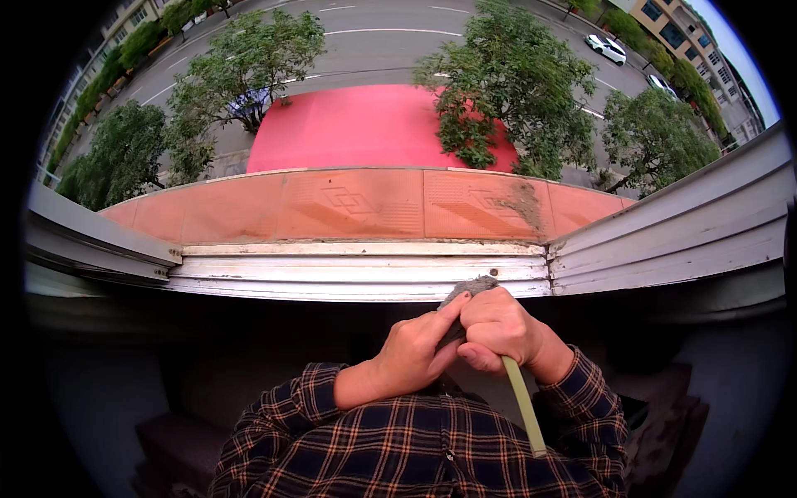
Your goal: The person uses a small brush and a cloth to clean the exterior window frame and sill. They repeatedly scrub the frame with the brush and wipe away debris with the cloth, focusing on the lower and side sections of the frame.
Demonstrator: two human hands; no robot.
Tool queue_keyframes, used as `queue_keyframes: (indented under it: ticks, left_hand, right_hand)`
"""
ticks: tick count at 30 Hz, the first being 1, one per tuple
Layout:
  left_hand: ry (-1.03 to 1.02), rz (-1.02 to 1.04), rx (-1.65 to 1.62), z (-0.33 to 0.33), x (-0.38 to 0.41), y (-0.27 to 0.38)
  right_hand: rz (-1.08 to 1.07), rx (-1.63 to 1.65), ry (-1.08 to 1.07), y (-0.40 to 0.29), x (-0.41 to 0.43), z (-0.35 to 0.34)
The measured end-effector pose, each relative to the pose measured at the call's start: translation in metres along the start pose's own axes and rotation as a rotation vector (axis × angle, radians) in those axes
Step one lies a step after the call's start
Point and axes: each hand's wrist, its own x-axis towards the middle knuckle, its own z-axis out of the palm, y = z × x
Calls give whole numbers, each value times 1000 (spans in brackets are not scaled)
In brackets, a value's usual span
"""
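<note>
Both hands meet over a grey cloth (pixel 478 285), just on the room side of the white window track (pixel 348 269). My right hand (pixel 503 327) is closed in a fist around a flat, pale green strip-like handle (pixel 524 408), whose lower end points back towards my shirt. The cloth bunches above the fist, and whether it is wrapped around the handle's upper end is hidden by my fingers. My left hand (pixel 418 348) pinches the cloth from the left side, its thumb and fingers pressed to the fabric.
White window frames (pixel 666 230) rise at right and left (pixel 99 227). Beyond the track runs an orange tiled ledge (pixel 352 205) with dirt (pixel 526 202) on its right part. Below outside are a red canopy (pixel 348 127), trees (pixel 523 81) and a road (pixel 386 46) with cars.
</note>
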Motion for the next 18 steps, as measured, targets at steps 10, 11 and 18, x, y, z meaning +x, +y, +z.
queue_keyframes:
  ticks: [10,11,18]
  left_hand:
    - [-99,-99,-111,83,36,8]
    - [-120,-82,-154,88,34,2]
    - [-128,-60,-388,82,31,14]
  right_hand:
    - [153,-260,151,-9,-49,-37]
    - [158,-283,172,-10,-46,-34]
    - [72,-320,403,-77,-48,-12]
